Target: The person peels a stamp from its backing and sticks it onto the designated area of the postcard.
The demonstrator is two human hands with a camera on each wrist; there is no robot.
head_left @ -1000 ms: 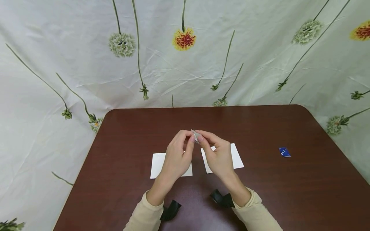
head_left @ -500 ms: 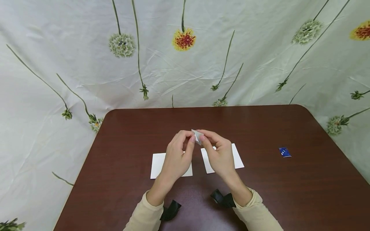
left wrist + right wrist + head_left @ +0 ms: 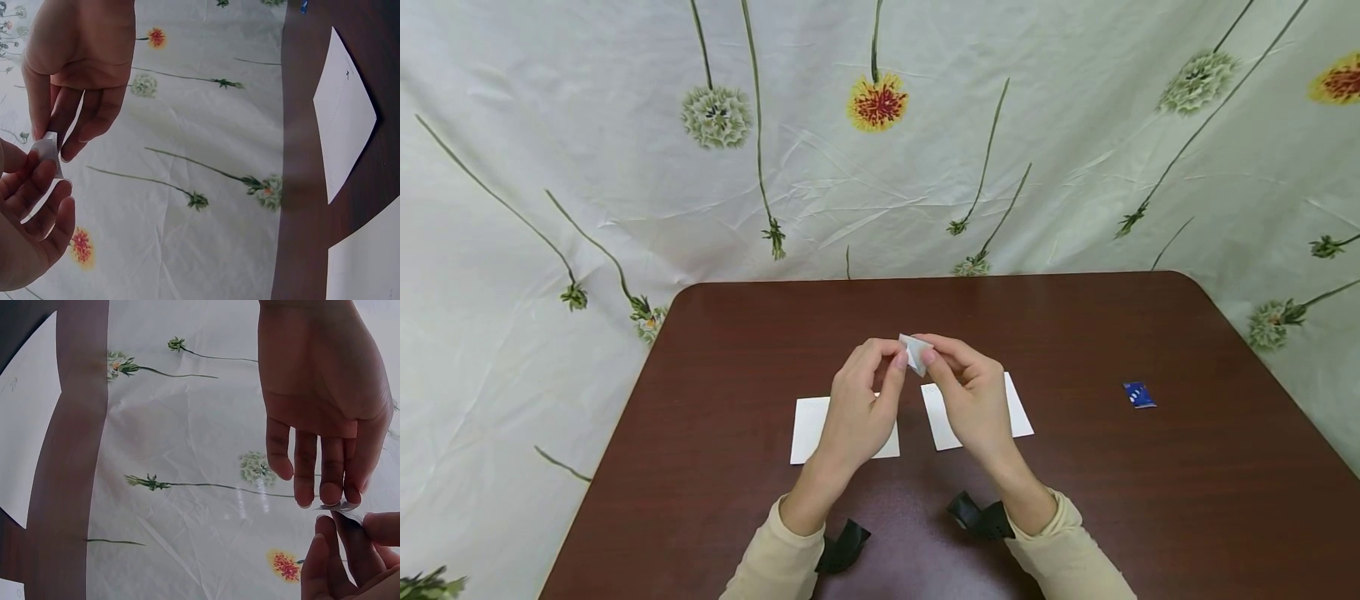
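Both hands hold one small, thin white piece [image 3: 917,354] above the table; its kind is not clear. In the head view it appears as a pointed, folded shape, and its edge looks silvery in the right wrist view. The thumb and forefinger of my left hand [image 3: 861,408] pinch its left side. My right hand [image 3: 973,408] pinches the right side likewise. In the left wrist view, the piece [image 3: 47,149] shows between the fingertips of both hands. Fingers partly cover it in every view.
Beneath the hands, two white cards [image 3: 808,429] [image 3: 1017,408] lie on the dark brown table [image 3: 737,350]. A small blue packet [image 3: 1139,395] lies farther right. Dark straps [image 3: 844,547] show by the wrists. A flower-printed cloth [image 3: 625,150] hangs behind the table.
My right hand has shifted slightly right and up. More of the white piece shows between the fingers, spread wider than before. The left hand has hardly moved.
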